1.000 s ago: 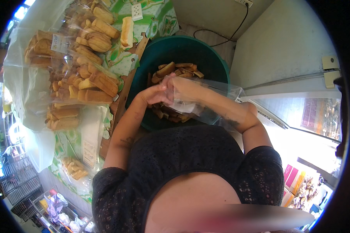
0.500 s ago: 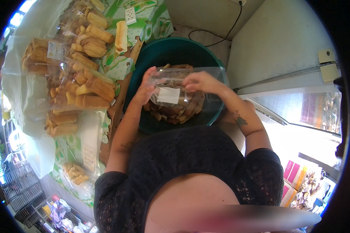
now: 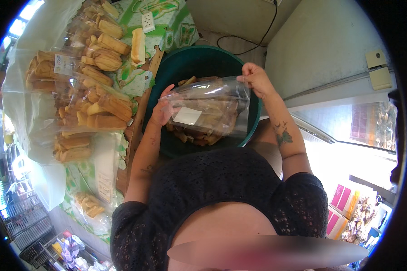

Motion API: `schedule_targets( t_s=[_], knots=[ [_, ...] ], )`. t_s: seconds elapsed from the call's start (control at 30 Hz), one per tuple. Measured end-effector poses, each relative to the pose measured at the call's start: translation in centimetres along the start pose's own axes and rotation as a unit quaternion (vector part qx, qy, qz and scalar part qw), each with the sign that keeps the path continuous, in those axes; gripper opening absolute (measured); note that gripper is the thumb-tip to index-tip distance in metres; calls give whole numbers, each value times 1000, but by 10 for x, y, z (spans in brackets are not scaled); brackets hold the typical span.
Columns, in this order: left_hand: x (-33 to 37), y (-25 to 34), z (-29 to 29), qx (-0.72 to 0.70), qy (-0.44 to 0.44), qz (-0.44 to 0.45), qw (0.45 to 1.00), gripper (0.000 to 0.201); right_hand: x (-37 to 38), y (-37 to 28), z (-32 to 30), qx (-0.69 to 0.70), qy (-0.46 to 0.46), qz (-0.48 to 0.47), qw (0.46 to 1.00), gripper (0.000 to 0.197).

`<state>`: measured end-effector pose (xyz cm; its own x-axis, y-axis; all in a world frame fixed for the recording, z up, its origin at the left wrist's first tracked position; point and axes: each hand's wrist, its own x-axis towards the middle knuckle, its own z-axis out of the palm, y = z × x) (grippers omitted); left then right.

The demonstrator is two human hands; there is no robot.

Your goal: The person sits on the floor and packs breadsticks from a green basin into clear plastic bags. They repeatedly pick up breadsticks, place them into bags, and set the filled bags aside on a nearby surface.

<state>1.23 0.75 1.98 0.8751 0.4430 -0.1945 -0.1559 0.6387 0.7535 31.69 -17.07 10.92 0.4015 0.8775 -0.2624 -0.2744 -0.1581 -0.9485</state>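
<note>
A clear plastic bag point(image 3: 212, 97) with a white label point(image 3: 187, 116) is stretched flat between my hands. My left hand point(image 3: 162, 107) is closed on its left end, the fingers partly seen through the film. At the upper right corner, my right hand point(image 3: 256, 80) pinches the bag's edge between thumb and fingers. Below the bag stands a large dark green tub point(image 3: 174, 65). Brown bread pieces point(image 3: 208, 135) lie in the tub, seen partly through the plastic.
On the left, a table with a green-and-white cloth point(image 3: 138, 83) bears many bagged bread loaves point(image 3: 106, 108). A single loaf point(image 3: 138, 46) and a white power strip point(image 3: 148, 22) lie near its far edge. A black cord point(image 3: 269, 34) runs along the wall; a pale cabinet door point(image 3: 325, 49) stands right.
My right hand has moved right and away from me to the bag's corner, pulling the bag out wide. The left hand has shifted slightly left and nearer.
</note>
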Motion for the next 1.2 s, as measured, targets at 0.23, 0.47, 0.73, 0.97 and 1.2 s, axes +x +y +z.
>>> schedule_targets(
  t_s=[0.23, 0.47, 0.73, 0.97, 1.2],
  knots=[
    [-14, 2, -11, -38, 45, 22, 998, 87, -12, -31, -11, -132, 44, -109, 984, 7],
    [-11, 10, 7, 43, 11, -16, 999, 100, -18, -16, 7, -97, -178, -19, 979, 20],
    [-7, 6, 65, 127, -107, 20, 986, 110, -19, 23, 73, 111, -380, 131, 909, 47],
    [-11, 27, 63, 96, -74, -60, 991, 118, -15, 23, 83, 169, -378, 111, 904, 51],
    [-10, 3, 95, 73, -170, -43, 982, 134, -14, 42, 97, -28, -365, 204, 908, 41]
  ],
)
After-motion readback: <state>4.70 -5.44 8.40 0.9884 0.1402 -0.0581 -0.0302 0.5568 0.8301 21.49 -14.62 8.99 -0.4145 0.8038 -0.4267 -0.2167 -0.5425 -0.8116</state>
